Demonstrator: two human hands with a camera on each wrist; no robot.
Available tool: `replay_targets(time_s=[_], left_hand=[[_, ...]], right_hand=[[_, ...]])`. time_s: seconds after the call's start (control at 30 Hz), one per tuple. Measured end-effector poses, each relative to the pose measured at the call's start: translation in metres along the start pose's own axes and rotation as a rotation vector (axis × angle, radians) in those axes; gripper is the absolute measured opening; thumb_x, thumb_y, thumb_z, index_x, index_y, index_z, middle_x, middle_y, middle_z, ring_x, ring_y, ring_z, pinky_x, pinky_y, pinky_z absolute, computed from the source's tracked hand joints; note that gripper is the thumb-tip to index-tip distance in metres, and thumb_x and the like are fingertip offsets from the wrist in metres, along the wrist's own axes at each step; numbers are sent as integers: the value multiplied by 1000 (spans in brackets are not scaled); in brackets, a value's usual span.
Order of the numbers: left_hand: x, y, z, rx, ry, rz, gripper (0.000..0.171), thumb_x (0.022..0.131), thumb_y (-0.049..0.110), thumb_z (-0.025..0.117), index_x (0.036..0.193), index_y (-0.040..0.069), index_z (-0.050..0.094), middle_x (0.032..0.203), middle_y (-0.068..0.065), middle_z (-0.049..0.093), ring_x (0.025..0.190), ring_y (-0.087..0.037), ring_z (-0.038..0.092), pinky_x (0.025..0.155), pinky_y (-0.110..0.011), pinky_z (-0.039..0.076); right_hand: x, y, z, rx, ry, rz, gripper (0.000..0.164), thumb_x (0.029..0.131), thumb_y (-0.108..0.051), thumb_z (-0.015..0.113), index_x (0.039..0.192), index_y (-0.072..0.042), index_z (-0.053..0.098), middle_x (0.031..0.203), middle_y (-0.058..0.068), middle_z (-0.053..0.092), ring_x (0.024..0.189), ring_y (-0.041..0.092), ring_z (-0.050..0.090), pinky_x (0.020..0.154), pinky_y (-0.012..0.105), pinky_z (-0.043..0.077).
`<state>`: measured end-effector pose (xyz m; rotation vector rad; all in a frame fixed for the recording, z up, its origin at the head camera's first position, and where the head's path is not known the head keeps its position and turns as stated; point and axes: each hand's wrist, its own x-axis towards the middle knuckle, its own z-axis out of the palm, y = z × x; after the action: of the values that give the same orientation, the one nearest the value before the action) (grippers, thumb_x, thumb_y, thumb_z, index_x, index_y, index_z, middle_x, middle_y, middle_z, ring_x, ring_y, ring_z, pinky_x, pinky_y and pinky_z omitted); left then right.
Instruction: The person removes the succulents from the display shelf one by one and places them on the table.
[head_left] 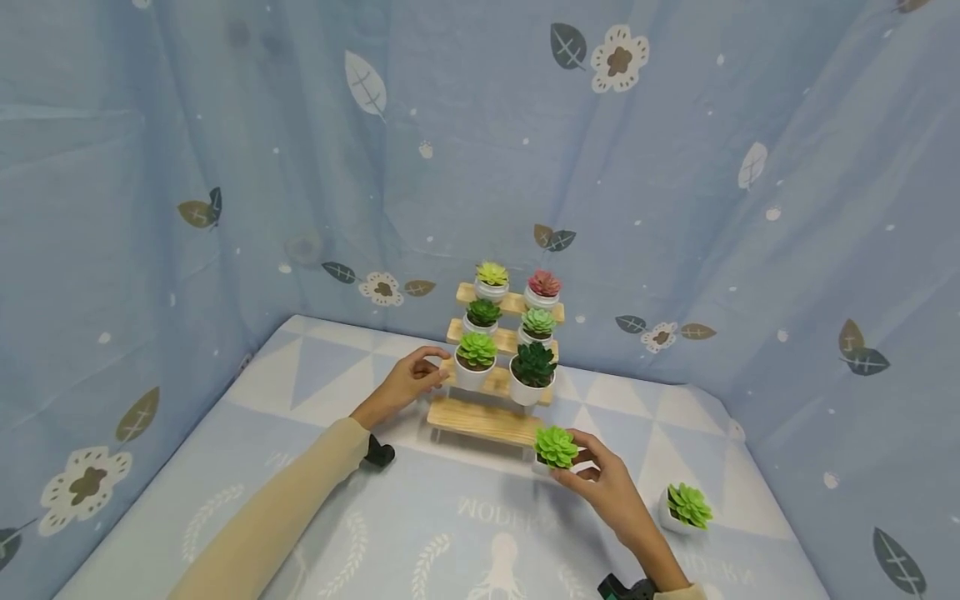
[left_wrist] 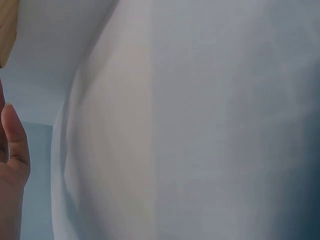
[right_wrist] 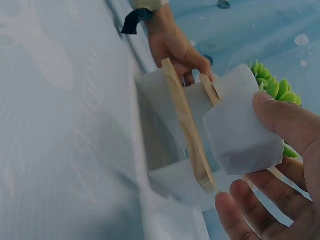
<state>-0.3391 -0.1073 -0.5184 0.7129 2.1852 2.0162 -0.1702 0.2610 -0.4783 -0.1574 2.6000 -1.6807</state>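
A tiered wooden plant stand [head_left: 483, 422] with white side panels holds several potted succulents, two on each of its upper three tiers. My left hand [head_left: 411, 379] pinches the left end of the third tier, below the dark green plant [head_left: 483, 312] row. My right hand [head_left: 600, 483] holds a bright green succulent [head_left: 556, 447] in a white pot [right_wrist: 242, 125], thumb on one side and fingers on the other. That pot is tilted at the right end of the bottom board [right_wrist: 187, 125]. In the left wrist view, only the left thumb [left_wrist: 15, 140] and a wood corner [left_wrist: 7, 30] show.
Another bright green succulent [head_left: 687, 506] in a white pot stands on the table to the right of my right hand. A patterned blue cloth covers the table [head_left: 420, 500]. Blue curtains [head_left: 480, 167] hang behind the stand and at both sides.
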Motion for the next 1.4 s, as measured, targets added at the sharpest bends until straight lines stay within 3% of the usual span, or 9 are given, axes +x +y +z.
replay_targets(time_s=[0.3, 0.53, 0.87, 1.13, 1.4], left_hand=[[3, 3, 2, 6, -9, 2, 39, 104, 22, 65, 141, 14, 56, 105, -17, 67, 97, -41, 66, 86, -57, 53], [6, 2, 4, 16, 0, 4, 38, 104, 21, 66, 140, 13, 57, 100, -15, 68, 96, -46, 65, 85, -59, 53], [6, 2, 5, 18, -7, 18, 37, 104, 18, 65, 140, 11, 56, 102, -23, 67, 96, -48, 64, 87, -60, 52], [4, 0, 1, 32, -8, 15, 42, 105, 20, 64, 143, 7, 54, 103, -19, 67, 95, -45, 64, 86, -56, 54], [-1, 5, 1, 26, -11, -12, 39, 104, 27, 65, 141, 17, 56, 107, -20, 67, 96, -39, 65, 87, -55, 54]], right_hand=[[-5, 6, -12, 10, 29, 29, 65, 84, -27, 88, 142, -22, 58, 122, 8, 63, 104, 26, 60, 75, 31, 56], [-8, 14, -19, -25, 57, 59, 68, 85, -30, 88, 144, -22, 57, 125, 7, 62, 105, 27, 59, 75, 33, 57], [-11, 25, -33, -72, 73, 112, 70, 84, -35, 88, 145, -25, 56, 124, 8, 62, 105, 26, 59, 77, 36, 57], [-14, 30, -41, -61, 63, 153, 73, 85, -34, 87, 149, -22, 52, 136, 8, 57, 110, 26, 56, 80, 36, 57], [-20, 35, -47, -37, 46, 163, 74, 88, -34, 84, 151, -20, 49, 141, 10, 54, 112, 25, 58, 83, 38, 58]])
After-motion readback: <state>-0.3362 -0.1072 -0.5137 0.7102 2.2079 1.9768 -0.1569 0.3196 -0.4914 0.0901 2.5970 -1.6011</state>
